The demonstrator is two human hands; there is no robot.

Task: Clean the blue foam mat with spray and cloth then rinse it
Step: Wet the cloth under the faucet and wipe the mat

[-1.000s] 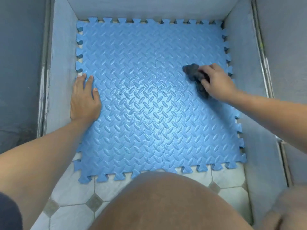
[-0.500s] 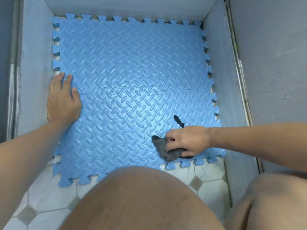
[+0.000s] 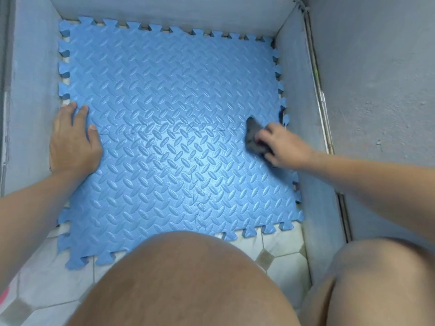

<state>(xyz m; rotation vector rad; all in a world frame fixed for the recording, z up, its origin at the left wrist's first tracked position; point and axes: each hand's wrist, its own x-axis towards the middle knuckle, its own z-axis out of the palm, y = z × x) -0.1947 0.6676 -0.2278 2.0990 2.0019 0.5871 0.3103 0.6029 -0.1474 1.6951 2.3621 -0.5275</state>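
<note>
The mat (image 3: 169,137) lies flat on the floor between the two hands and fills almost all the space between the grey walls (image 3: 30,90). It is made of joined pieces, but the seams are faint and hard to follow.

The right hand (image 3: 284,147) presses the cloth (image 3: 253,137) on the mat, near the mat's right edge. Its fingers are curled over the cloth, so only the far, left part of the dark cloth shows and the rest is hidden under the palm. This hand is a little blurred.

The left hand (image 3: 71,142) lies flat on the mat's left edge with the fingers straight and holds nothing. It covers some of the edge teeth there.

Nearer than the hands, a knee (image 3: 183,278) hides the middle of the mat's near edge. A second knee (image 3: 381,283) is below the right arm and is cut off by the frame. Pale tiles (image 3: 280,245) show between the knees. Beyond the right hand, past the wall, runs a metal rail (image 3: 317,90). Far below the left hand, a small pink thing (image 3: 3,295) is cut off at the corner, and I cannot tell what it is
</note>
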